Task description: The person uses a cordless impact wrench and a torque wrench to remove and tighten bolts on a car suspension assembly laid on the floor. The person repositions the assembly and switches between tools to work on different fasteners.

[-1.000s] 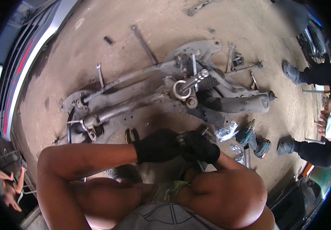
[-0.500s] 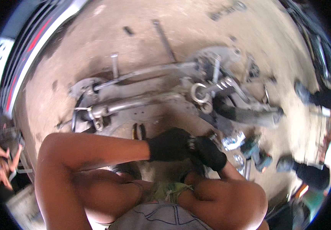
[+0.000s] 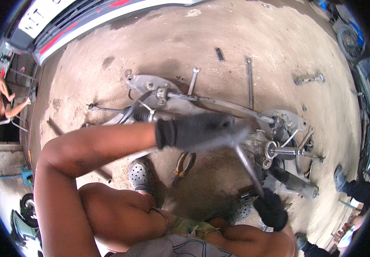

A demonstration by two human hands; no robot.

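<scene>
My right hand (image 3: pixel 271 210), in a black glove, is closed around the lower end of a long silver wrench (image 3: pixel 248 168). My left hand (image 3: pixel 202 130), also in a black glove, is at the wrench's upper end, its fingers closed on the blurred head. Beneath and beyond both hands lies a grey car subframe (image 3: pixel 232 112) with a long bar across it. A ring-ended metal tool (image 3: pixel 289 151) rests on the subframe's right part, close to the wrench head. Pliers (image 3: pixel 184 165) with worn handles lie on the floor below my left wrist.
Beyond the subframe are a spanner (image 3: pixel 194 80), a long metal bar (image 3: pixel 249 83), a small black piece (image 3: pixel 220 54) and a link rod (image 3: pixel 310 79). A car bumper (image 3: pixel 108 19) borders the far left. One person (image 3: pixel 6 100) sits at left; another's legs (image 3: pixel 354 182) are at right.
My hands have moved apart, left hand up over the subframe and right hand down and to the right. The wrench now shows between them. The view has turned toward the left.
</scene>
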